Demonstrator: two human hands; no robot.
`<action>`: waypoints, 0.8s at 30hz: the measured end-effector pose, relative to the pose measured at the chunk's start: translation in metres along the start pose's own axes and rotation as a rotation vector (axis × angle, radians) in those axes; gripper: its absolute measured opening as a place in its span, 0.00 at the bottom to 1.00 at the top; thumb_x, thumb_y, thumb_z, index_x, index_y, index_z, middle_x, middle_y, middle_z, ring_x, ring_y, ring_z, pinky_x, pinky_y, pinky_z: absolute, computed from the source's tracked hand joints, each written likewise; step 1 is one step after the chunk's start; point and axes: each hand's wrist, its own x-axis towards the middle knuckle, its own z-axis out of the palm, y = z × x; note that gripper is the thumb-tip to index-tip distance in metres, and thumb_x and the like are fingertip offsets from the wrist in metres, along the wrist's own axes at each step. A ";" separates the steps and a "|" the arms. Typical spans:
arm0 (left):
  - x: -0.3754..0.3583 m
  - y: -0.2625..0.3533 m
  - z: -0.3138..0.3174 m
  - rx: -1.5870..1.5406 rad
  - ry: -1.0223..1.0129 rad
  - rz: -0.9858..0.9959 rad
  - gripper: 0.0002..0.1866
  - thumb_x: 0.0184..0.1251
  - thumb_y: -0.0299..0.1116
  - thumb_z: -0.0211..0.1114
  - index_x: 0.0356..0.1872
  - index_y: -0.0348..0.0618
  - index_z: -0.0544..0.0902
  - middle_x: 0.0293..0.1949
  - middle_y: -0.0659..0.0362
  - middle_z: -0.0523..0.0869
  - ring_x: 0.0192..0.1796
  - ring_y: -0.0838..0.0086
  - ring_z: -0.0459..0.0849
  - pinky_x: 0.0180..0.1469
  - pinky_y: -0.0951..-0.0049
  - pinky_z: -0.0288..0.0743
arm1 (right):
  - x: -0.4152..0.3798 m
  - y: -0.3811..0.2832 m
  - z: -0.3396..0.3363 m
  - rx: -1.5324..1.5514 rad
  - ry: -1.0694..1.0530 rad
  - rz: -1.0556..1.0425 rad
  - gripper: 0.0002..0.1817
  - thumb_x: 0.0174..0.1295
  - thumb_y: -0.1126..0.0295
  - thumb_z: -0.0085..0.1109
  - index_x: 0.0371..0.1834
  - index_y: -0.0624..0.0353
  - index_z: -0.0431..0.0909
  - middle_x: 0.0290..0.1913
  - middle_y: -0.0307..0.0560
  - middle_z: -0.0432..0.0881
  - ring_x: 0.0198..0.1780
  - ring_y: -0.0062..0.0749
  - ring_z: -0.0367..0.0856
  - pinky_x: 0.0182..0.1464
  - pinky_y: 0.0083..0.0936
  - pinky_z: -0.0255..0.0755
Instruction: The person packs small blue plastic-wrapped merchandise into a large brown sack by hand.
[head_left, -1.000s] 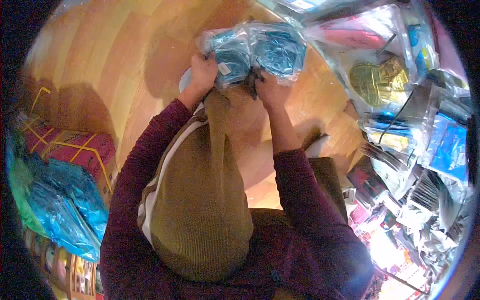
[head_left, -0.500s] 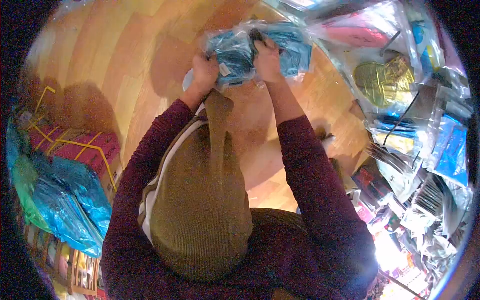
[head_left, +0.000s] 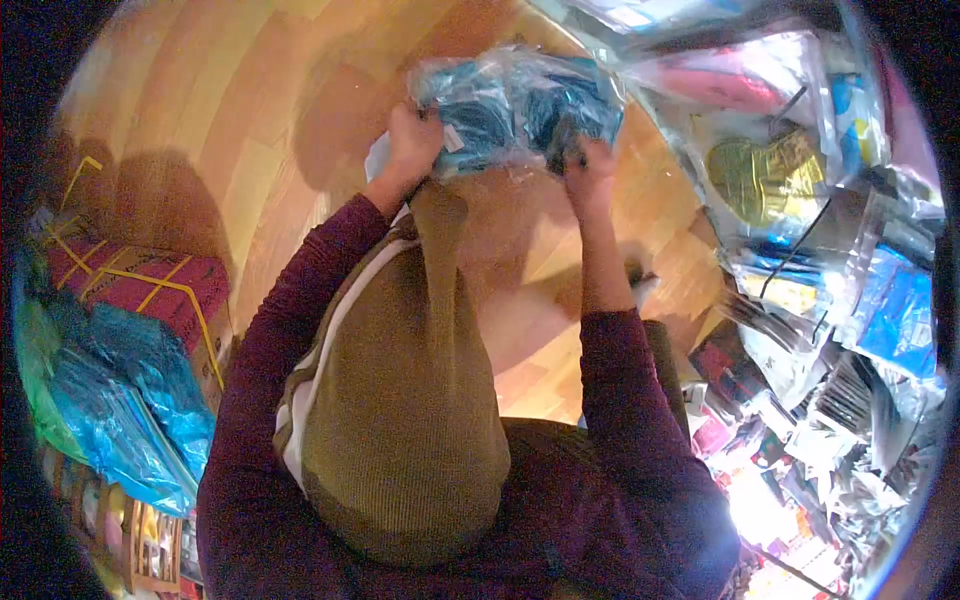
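Observation:
A blue item in clear plastic packaging is held over the wooden floor at the top middle. My left hand is closed on its left edge, beside a small white label. At the lower right part of the package, my right hand has its fingers closed on the plastic, next to something dark that I cannot make out. Folds and glare on the plastic hide the exact shape inside.
Bagged goods, including a gold package and a blue packet, are piled on the right. A red box with yellow straps and a blue plastic bundle lie on the left.
My right hand has moved right and down along the package, from its middle to its lower right part. My left hand has barely moved and keeps its hold.

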 end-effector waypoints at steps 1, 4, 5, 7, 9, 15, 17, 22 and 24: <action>-0.003 0.012 -0.004 -0.080 -0.020 -0.016 0.10 0.53 0.27 0.57 0.26 0.25 0.75 0.23 0.37 0.77 0.28 0.52 0.80 0.30 0.60 0.68 | 0.011 -0.007 -0.005 -0.004 -0.003 0.013 0.15 0.44 0.72 0.58 0.38 0.58 0.76 0.36 0.55 0.77 0.40 0.49 0.75 0.45 0.35 0.68; 0.000 0.014 0.000 -0.148 -0.006 -0.018 0.09 0.53 0.26 0.57 0.30 0.27 0.75 0.25 0.39 0.78 0.30 0.51 0.80 0.32 0.61 0.69 | 0.053 -0.023 0.001 0.004 0.223 0.114 0.16 0.40 0.77 0.57 0.37 0.60 0.77 0.39 0.59 0.75 0.39 0.50 0.74 0.42 0.38 0.70; 0.002 0.008 0.001 -0.134 0.024 -0.024 0.09 0.53 0.25 0.56 0.32 0.28 0.75 0.26 0.39 0.78 0.31 0.50 0.80 0.32 0.61 0.69 | 0.055 -0.017 0.015 -0.033 0.167 0.044 0.15 0.40 0.77 0.57 0.36 0.60 0.76 0.37 0.58 0.75 0.40 0.51 0.73 0.44 0.37 0.68; -0.003 0.027 -0.010 -0.097 0.014 -0.039 0.09 0.53 0.25 0.56 0.32 0.28 0.75 0.27 0.39 0.78 0.32 0.50 0.80 0.33 0.61 0.69 | 0.040 -0.015 0.039 -0.115 0.013 -0.039 0.17 0.40 0.78 0.56 0.38 0.58 0.75 0.37 0.56 0.73 0.43 0.52 0.70 0.48 0.39 0.64; -0.007 0.039 -0.015 -0.056 -0.006 -0.059 0.09 0.53 0.25 0.56 0.33 0.29 0.75 0.28 0.40 0.79 0.34 0.50 0.79 0.34 0.62 0.69 | 0.024 -0.009 0.042 -0.165 -0.038 -0.053 0.18 0.39 0.77 0.56 0.38 0.56 0.75 0.38 0.55 0.72 0.44 0.51 0.69 0.47 0.39 0.64; 0.002 0.003 0.002 -0.118 0.030 0.071 0.09 0.53 0.25 0.55 0.33 0.27 0.75 0.29 0.41 0.80 0.35 0.53 0.80 0.36 0.63 0.69 | -0.026 0.033 0.004 -0.348 -0.143 0.077 0.16 0.42 0.75 0.56 0.38 0.54 0.74 0.37 0.53 0.72 0.43 0.49 0.71 0.43 0.39 0.67; -0.001 0.017 -0.005 -0.149 0.026 -0.106 0.09 0.54 0.25 0.56 0.33 0.27 0.75 0.29 0.41 0.80 0.34 0.55 0.80 0.36 0.63 0.69 | -0.046 0.063 -0.008 -0.115 -0.150 0.500 0.13 0.44 0.73 0.56 0.36 0.57 0.74 0.33 0.55 0.75 0.37 0.50 0.74 0.40 0.39 0.68; -0.010 0.037 -0.013 -0.146 -0.002 -0.177 0.09 0.55 0.26 0.55 0.33 0.28 0.75 0.29 0.43 0.80 0.34 0.59 0.80 0.36 0.63 0.69 | -0.020 0.028 -0.033 -0.098 0.238 0.275 0.14 0.43 0.72 0.56 0.35 0.63 0.74 0.35 0.57 0.76 0.38 0.49 0.74 0.42 0.37 0.68; -0.006 0.040 -0.009 -0.148 0.043 -0.149 0.09 0.55 0.26 0.55 0.33 0.28 0.75 0.28 0.44 0.80 0.34 0.60 0.80 0.36 0.64 0.69 | 0.012 -0.005 -0.023 -0.021 0.271 0.140 0.15 0.43 0.73 0.56 0.37 0.62 0.74 0.37 0.57 0.75 0.40 0.52 0.72 0.45 0.36 0.67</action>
